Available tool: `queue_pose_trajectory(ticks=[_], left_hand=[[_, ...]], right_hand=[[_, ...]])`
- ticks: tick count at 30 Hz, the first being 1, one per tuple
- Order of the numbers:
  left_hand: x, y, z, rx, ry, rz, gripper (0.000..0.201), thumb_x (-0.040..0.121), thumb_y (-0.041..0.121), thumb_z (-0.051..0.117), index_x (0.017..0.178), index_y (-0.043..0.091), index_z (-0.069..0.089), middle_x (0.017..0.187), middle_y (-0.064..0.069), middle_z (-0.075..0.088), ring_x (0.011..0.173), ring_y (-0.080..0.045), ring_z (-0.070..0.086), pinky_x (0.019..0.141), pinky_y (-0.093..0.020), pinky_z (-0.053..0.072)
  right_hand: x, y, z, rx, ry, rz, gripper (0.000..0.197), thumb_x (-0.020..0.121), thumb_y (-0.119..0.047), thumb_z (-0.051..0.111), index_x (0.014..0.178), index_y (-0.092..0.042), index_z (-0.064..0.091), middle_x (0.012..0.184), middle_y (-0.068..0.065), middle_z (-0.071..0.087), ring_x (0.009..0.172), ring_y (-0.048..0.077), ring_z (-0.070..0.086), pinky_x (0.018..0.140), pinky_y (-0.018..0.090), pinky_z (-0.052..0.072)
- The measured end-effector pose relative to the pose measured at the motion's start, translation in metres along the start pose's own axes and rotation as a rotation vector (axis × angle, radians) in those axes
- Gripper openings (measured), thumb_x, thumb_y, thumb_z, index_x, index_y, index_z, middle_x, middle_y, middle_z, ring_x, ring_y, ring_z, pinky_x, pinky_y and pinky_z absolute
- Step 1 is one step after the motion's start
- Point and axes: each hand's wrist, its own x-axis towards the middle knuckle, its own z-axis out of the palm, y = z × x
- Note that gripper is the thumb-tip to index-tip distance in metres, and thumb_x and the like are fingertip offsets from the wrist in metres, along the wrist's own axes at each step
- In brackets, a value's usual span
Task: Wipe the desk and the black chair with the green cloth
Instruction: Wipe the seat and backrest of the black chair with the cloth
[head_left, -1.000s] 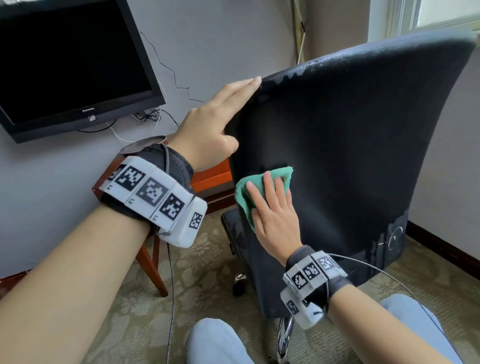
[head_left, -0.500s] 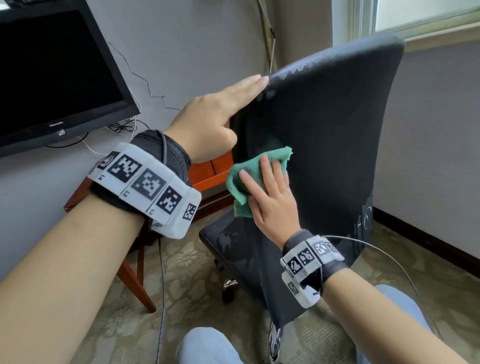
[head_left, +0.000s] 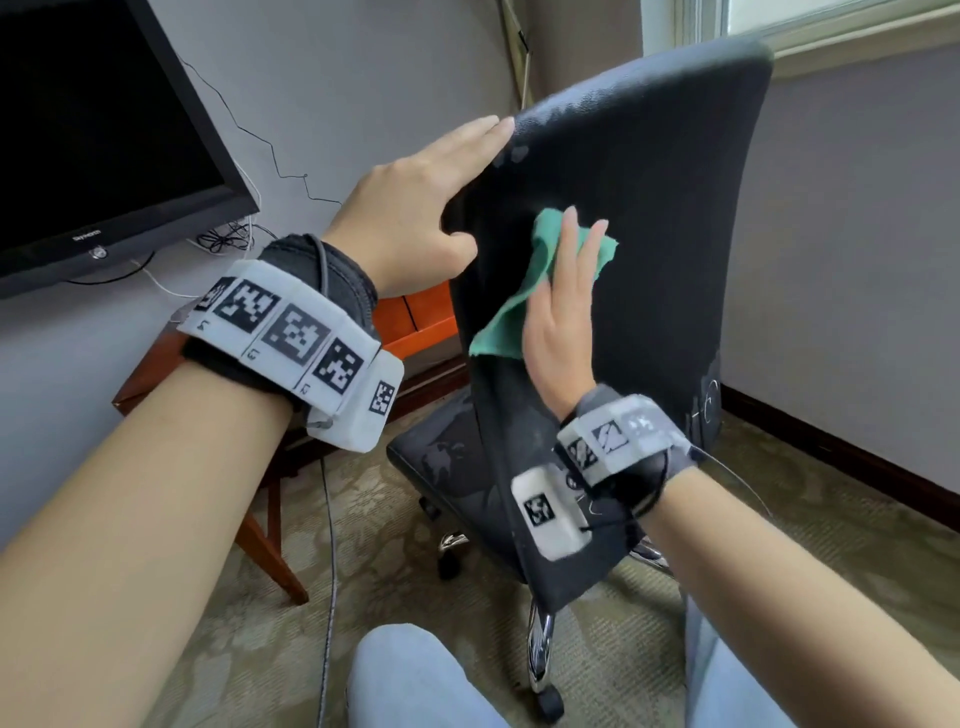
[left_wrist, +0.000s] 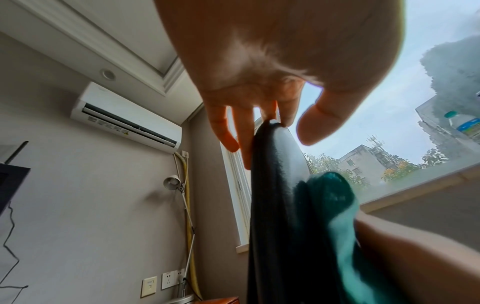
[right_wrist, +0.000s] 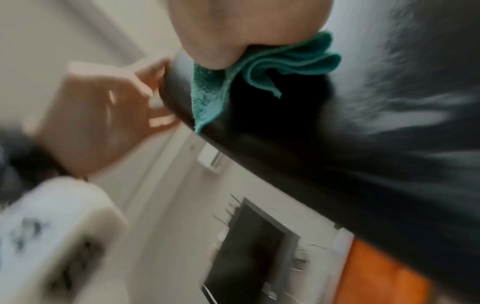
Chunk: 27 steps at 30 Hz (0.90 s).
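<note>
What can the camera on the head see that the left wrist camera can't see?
Only the head view shows the chair's seat, the wheeled base, the TV and the carpet. Only the left wrist view shows the air conditioner, the wall sockets and buildings outside. Both show the left hand gripping the black chair back, and the green cloth.
</note>
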Motion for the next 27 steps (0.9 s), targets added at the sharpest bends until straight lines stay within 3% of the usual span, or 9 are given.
queue_pose_trajectory(ticks=[4, 9, 15, 16, 18, 20, 22, 24, 27], left_hand=[[0.000, 0.001, 0.003, -0.015, 0.017, -0.019, 0.087, 0.065, 0.023, 0.038, 0.149, 0.037, 0.019, 0.155, 0.019, 0.020, 0.139, -0.009, 0.030, 0.109, -0.029, 0.029], [0.000, 0.000, 0.003, -0.016, 0.016, -0.005, 0.086, 0.066, 0.023, 0.038, 0.149, 0.035, 0.019, 0.155, 0.017, 0.019, 0.140, -0.011, 0.028, 0.110, -0.035, 0.033], [-0.002, 0.003, 0.003, -0.025, 0.025, -0.003, 0.085, 0.067, 0.022, 0.039, 0.150, 0.031, 0.021, 0.155, 0.014, 0.020, 0.141, -0.013, 0.026, 0.114, -0.035, 0.026], [-0.002, 0.004, 0.004, -0.024, 0.030, -0.007, 0.085, 0.068, 0.021, 0.040, 0.150, 0.030, 0.020, 0.156, 0.014, 0.020, 0.140, -0.014, 0.027, 0.114, -0.035, 0.027], [-0.003, 0.006, 0.007, -0.011, 0.040, -0.019, 0.082, 0.072, 0.019, 0.043, 0.150, 0.030, 0.020, 0.156, 0.014, 0.020, 0.139, -0.015, 0.031, 0.111, -0.035, 0.029], [-0.004, 0.008, 0.010, 0.019, 0.048, -0.032, 0.080, 0.076, 0.016, 0.047, 0.150, 0.031, 0.019, 0.156, 0.016, 0.018, 0.134, -0.016, 0.038, 0.104, -0.032, 0.032], [-0.004, 0.009, 0.013, 0.036, 0.057, -0.043, 0.080, 0.079, 0.013, 0.050, 0.150, 0.032, 0.018, 0.156, 0.017, 0.018, 0.125, -0.017, 0.046, 0.097, -0.030, 0.035], [-0.003, 0.009, 0.013, 0.044, 0.063, -0.050, 0.080, 0.080, 0.012, 0.051, 0.151, 0.032, 0.018, 0.156, 0.017, 0.018, 0.119, -0.018, 0.050, 0.095, -0.030, 0.035], [-0.003, 0.009, 0.012, 0.036, 0.060, -0.045, 0.079, 0.081, 0.015, 0.050, 0.151, 0.031, 0.018, 0.156, 0.016, 0.018, 0.127, -0.018, 0.044, 0.101, -0.033, 0.033]], right_hand=[[0.021, -0.027, 0.006, 0.211, 0.136, 0.219, 0.050, 0.102, -0.015, 0.023, 0.150, -0.025, 0.015, 0.159, 0.003, -0.009, 0.144, 0.010, -0.014, 0.116, 0.027, -0.003], [-0.011, -0.014, 0.028, 0.156, 0.224, 0.271, 0.059, 0.099, -0.011, 0.034, 0.150, -0.031, 0.014, 0.160, -0.001, -0.004, 0.144, 0.007, -0.011, 0.109, 0.023, -0.009], [-0.069, 0.031, 0.036, 0.082, 0.206, 0.410, 0.069, 0.093, 0.002, 0.026, 0.137, -0.047, 0.005, 0.159, -0.004, -0.003, 0.145, 0.009, -0.009, 0.112, 0.022, -0.008], [-0.078, 0.041, 0.036, 0.069, 0.213, 0.461, 0.071, 0.091, 0.003, 0.024, 0.140, -0.044, 0.004, 0.159, -0.004, 0.001, 0.145, 0.010, -0.006, 0.114, 0.025, -0.005], [-0.095, 0.059, 0.035, 0.090, 0.279, 0.570, 0.064, 0.088, -0.004, 0.022, 0.147, -0.028, 0.018, 0.151, 0.000, 0.020, 0.141, 0.014, 0.012, 0.117, 0.031, 0.006], [-0.102, 0.072, 0.034, 0.123, 0.386, 0.755, 0.054, 0.090, -0.014, 0.020, 0.143, -0.013, 0.027, 0.139, 0.004, 0.030, 0.131, 0.018, 0.025, 0.116, 0.037, 0.015], [-0.100, 0.073, 0.032, 0.153, 0.434, 0.971, 0.053, 0.095, -0.004, 0.021, 0.147, -0.013, 0.025, 0.152, 0.014, 0.021, 0.140, 0.025, 0.020, 0.116, 0.039, 0.013], [-0.092, 0.068, 0.029, 0.191, 0.461, 1.106, 0.058, 0.095, 0.000, 0.023, 0.149, -0.021, 0.023, 0.155, 0.013, 0.016, 0.142, 0.029, 0.018, 0.113, 0.040, 0.016], [-0.078, 0.054, 0.029, 0.192, 0.454, 1.212, 0.057, 0.096, -0.006, 0.027, 0.150, -0.022, 0.018, 0.154, 0.014, 0.020, 0.137, 0.033, 0.028, 0.114, 0.041, 0.021]])
